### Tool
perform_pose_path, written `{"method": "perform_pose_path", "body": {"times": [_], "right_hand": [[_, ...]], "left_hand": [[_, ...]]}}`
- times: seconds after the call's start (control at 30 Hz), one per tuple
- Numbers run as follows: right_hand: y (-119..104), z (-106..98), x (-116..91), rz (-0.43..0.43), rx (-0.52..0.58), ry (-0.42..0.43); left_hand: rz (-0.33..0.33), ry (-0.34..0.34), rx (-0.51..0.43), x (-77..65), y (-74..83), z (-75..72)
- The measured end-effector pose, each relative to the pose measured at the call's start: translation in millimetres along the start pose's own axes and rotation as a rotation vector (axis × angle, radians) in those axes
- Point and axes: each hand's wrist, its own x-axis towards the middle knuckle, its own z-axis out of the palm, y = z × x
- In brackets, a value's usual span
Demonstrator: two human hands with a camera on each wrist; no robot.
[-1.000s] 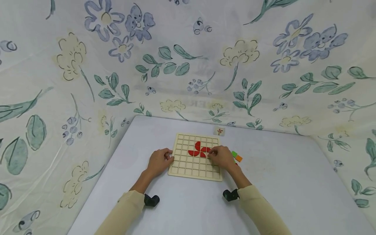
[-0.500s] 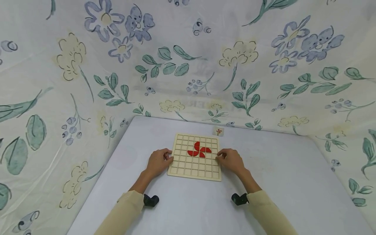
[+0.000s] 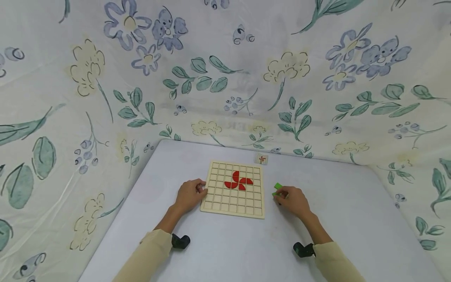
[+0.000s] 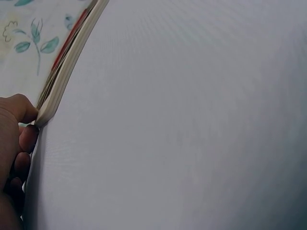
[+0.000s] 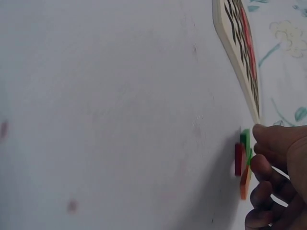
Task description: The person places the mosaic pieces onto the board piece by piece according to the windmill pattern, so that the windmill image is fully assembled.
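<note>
1. So the wooden grid board (image 3: 224, 199) lies flat on the table, with red pieces (image 3: 230, 185) in a pinwheel on it.
2. Left hand (image 3: 188, 194) touches the board's left edge, fingers bent; can't tell if it's pinching or just resting there.
3. Right hand (image 3: 292, 201) is off to the board's right, thumb and fingers bent over green blocks (image 3: 278, 185). No idea whether it's actually gripping one.
4. A red block (image 5: 238, 159) and an orange block (image 5: 243, 185) sit there too, right beside those fingers.
5. Small picture card (image 3: 261, 158) is just beyond the board's far right corner.
6. Table (image 3: 338, 203) is plain white; a floral sheet (image 3: 197, 94) hangs past the board's far side and to its left and right.
7. Hand's in the way in the head view: red and orange blocks are hidden.
8. Both sleeves (image 3: 148, 254) get cut off nearer than the board. Reddish spots (image 5: 72, 206) in the right wrist view are too blurry.
</note>
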Motion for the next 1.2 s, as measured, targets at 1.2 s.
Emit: {"method": "perform_pose_path", "body": {"times": [1.2], "right_hand": [[19, -3, -13, 0.038, 0.144, -0.057]], "left_hand": [[0.046, 0.012, 0.009, 1.0, 1.6, -0.3]]}}
